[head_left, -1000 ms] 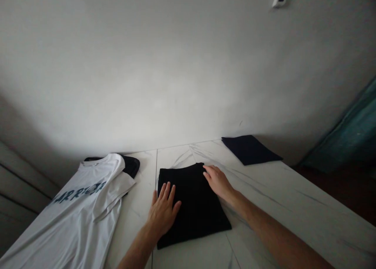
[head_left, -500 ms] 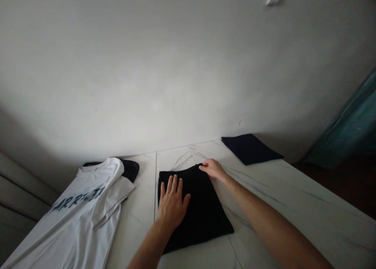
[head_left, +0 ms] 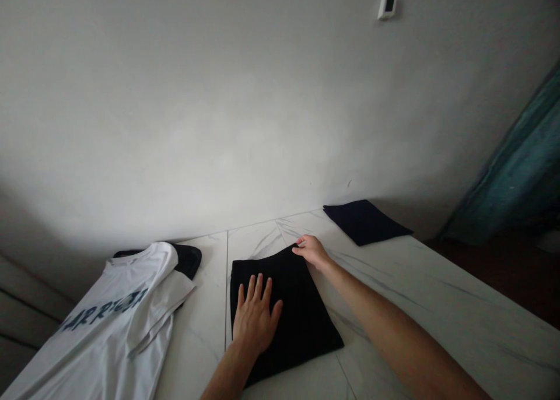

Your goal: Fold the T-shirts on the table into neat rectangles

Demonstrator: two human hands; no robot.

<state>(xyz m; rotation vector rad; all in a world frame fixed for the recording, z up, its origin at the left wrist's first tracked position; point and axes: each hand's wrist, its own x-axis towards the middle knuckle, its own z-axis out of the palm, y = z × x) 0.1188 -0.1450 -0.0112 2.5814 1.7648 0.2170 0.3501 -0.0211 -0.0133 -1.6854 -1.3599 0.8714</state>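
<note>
A folded black garment [head_left: 297,306] lies flat in front of me, its exact kind not clear. Across its left half my left hand [head_left: 256,315] rests palm down, fingers spread. At the garment's far right corner, my right hand [head_left: 310,251] pinches the edge between thumb and fingers. That corner looks slightly raised, and the far edge bows a little between the two corners.
The marble-patterned table [head_left: 371,283] meets a grey wall [head_left: 245,108]. A white T-shirt [head_left: 105,324] with dark lettering lies at left over a black item [head_left: 189,260]. A folded navy cloth [head_left: 365,222] sits at the back right. A teal curtain [head_left: 507,167] hangs beyond.
My left hand has slid slightly toward me over the black garment. The right hand keeps its pinch on the corner. The whole view has shifted a little.
</note>
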